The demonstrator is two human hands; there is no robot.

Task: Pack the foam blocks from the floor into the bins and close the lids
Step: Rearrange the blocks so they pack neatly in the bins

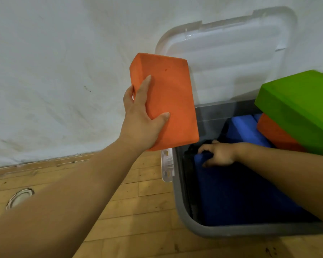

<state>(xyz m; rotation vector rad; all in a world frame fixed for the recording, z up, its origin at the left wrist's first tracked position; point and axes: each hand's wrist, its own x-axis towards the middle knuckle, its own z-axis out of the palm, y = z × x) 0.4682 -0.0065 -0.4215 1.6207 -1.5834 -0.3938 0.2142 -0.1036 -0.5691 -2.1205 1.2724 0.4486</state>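
Note:
My left hand (141, 120) grips an orange foam block (168, 97) and holds it in the air just left of the grey bin (181, 205). My right hand (219, 153) reaches into the bin, its fingers curled over the top edge of a dark blue block (241, 194) standing inside. Another blue block (244, 129) lies further back in the bin. A green block (298, 108) rests on a second orange block (276, 135) at the bin's right. The clear lid (231, 53) stands open against the wall.
A white wall (54, 71) rises right behind the bin. Wooden floor (134, 211) spreads to the left and front. A round metal floor fitting (19, 198) sits at the left. A clear latch (167, 164) hangs on the bin's left side.

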